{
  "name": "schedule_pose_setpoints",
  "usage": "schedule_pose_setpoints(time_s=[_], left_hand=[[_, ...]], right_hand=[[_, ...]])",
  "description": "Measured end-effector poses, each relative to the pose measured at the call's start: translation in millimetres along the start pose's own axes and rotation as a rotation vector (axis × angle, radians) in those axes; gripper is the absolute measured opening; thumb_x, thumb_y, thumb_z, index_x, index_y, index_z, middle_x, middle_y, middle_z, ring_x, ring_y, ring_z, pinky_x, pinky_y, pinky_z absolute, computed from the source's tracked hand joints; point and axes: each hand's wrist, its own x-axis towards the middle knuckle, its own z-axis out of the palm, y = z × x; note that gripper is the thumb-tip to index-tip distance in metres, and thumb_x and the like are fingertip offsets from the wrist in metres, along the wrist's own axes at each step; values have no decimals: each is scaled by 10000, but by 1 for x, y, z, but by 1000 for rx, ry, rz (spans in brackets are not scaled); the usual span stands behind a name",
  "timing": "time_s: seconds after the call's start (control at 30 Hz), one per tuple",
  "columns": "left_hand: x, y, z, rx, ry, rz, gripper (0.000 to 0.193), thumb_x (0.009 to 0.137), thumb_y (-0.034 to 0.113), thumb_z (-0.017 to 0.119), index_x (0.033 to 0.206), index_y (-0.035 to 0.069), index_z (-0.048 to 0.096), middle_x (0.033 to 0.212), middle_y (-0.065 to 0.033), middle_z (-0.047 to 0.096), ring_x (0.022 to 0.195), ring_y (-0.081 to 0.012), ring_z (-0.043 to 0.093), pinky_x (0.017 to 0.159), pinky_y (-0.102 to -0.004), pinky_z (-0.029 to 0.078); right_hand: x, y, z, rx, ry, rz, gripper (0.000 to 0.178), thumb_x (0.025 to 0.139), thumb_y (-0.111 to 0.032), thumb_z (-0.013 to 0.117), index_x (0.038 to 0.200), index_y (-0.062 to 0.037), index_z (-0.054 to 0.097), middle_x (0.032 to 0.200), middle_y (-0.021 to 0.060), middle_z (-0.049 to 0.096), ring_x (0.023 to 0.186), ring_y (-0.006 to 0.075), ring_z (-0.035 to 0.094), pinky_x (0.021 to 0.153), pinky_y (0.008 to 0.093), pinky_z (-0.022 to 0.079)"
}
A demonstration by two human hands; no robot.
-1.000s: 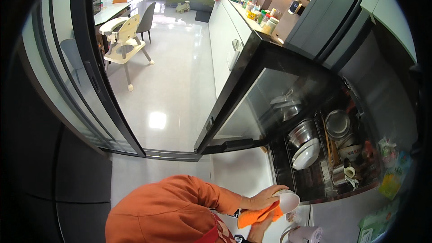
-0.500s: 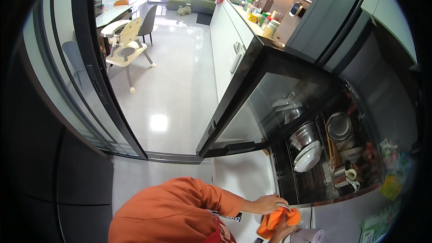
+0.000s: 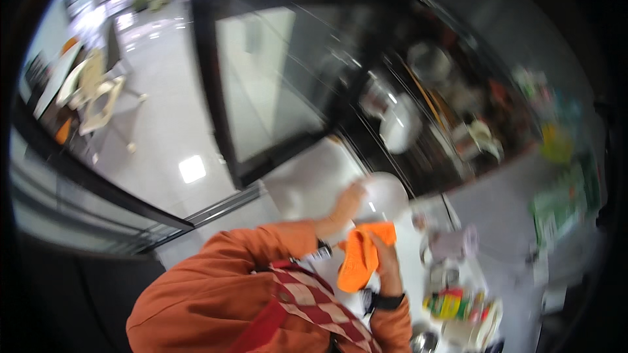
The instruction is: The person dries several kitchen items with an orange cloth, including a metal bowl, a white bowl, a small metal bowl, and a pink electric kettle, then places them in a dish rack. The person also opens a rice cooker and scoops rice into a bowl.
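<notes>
My left hand [image 3: 347, 206] grips the left edge of a round white dish [image 3: 384, 199], blurred by motion, so I cannot tell plate from bowl. Bunched in my right hand [image 3: 388, 263] is an orange cloth [image 3: 360, 260], just below the dish and apart from most of it. Beyond the dish stands an open dish cabinet [image 3: 451, 163]. A white bowl [image 3: 400, 124] rests in its rack, beside chopsticks and metal pots.
The cabinet's black-framed glass door [image 3: 261, 85] hangs open ahead on the left. On the white counter [image 3: 307, 176] to my right are a pale pink container [image 3: 454, 243], a glass jar [image 3: 445, 276] and several packets [image 3: 451, 304]. A high chair [image 3: 98, 95] stands far left.
The view has swung, so the cabinet appears farther left. My hands have moved apart: the white dish now shows plainly in the left, while the cloth stays in the right.
</notes>
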Motion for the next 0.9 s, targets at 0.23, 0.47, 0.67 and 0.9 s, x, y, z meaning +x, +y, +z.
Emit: schedule_pose_setpoints(time_s=[0.23,0.47,0.67,0.9], left_hand=[[-1,31,-19,-490,31,-501,579,926,482,465,1310,49,440,1143,-109,553,1026,-213,525,868,-324,435],[-20,36,13,193,-79,-32,518,945,475,428,1288,89,475,1124,-195,526,1090,-336,501,947,-374,393],[-16,30,-5,178,-319,-14,415,964,382,438,1214,74,561,1093,-171,584,1045,-261,548,927,-333,404],[-3,24,5,42,-307,5,497,952,427,448,1232,24,530,1079,-201,595,1026,-288,562,926,-340,412]], right_hand=[[-21,-81,22,-1038,470,-582,467,783,-257,683,1174,-69,510,1090,151,602,981,295,603,796,343,492],[53,-24,48,-1110,326,-369,441,889,-323,523,1144,36,493,1030,215,595,917,341,591,771,373,475],[48,-23,27,-1139,-191,-20,447,873,-334,489,1149,16,521,1052,216,605,957,330,594,829,371,464],[30,-37,44,-1617,457,-511,425,757,-217,641,1105,-17,501,1041,176,604,975,342,591,806,433,473]])
